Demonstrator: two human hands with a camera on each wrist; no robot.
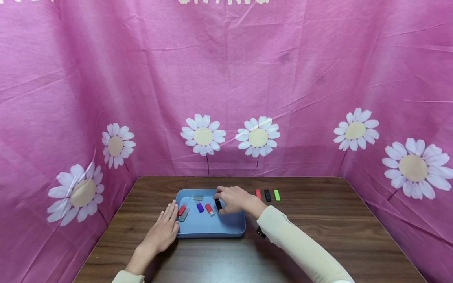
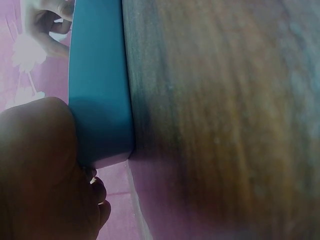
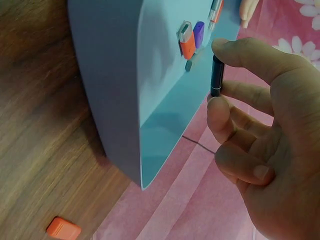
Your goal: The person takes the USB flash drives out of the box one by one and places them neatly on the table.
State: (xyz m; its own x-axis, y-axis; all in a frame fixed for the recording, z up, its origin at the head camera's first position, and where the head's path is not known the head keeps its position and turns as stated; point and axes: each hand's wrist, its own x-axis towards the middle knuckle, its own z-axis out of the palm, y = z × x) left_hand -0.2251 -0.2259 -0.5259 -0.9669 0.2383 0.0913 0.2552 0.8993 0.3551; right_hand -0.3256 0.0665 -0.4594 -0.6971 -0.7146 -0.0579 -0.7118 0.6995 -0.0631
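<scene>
A light blue tray (image 1: 212, 236) sits on the wooden table with several USB flash drives in it. Two grey ones with clear caps, two red ones, one a red flash drive (image 1: 209, 209), and a purple flash drive (image 1: 199, 207) lie inside. My right hand (image 1: 231, 199) is over the tray's right half and pinches a black flash drive (image 3: 217, 76) between thumb and fingertip, raised above the tray floor in the right wrist view. My left hand (image 1: 163, 228) rests with straight fingers against the tray's left wall (image 2: 100, 75).
Right of the tray at the back, a red flash drive (image 1: 258, 194), a black one (image 1: 267, 195) and a green one (image 1: 277, 195) lie in a row. Another black object (image 1: 261, 232) is partly under the right sleeve. A pink flowered cloth (image 1: 226, 86) hangs around the table.
</scene>
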